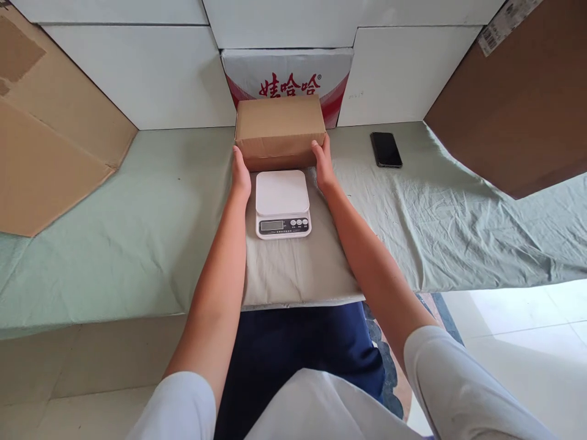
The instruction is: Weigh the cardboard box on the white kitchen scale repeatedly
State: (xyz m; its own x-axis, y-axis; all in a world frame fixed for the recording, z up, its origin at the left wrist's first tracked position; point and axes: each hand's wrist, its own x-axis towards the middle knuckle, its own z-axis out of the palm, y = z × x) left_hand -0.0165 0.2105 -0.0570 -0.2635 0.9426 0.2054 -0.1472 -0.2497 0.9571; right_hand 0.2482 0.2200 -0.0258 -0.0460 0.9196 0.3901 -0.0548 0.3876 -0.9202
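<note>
While both arms are reaching forward over the table, the person's left hand is pressing flat against the left end of the plain brown cardboard box, and the right hand is pressing flat against its right end, fingers together and pointing toward twelve o'clock, so the box is being squeezed between the two palms. The box is sitting at twelve o'clock from the small white digital kitchen scale, just beyond its platform, apparently on the pale green cloth-covered table. To handle it well, the palms are best kept level and opposite each other, low on the ends, so the box is not tilting. A black phone is lying at three o'clock from the box, well apart, and a red-and-white printed carton is standing right behind it
</note>
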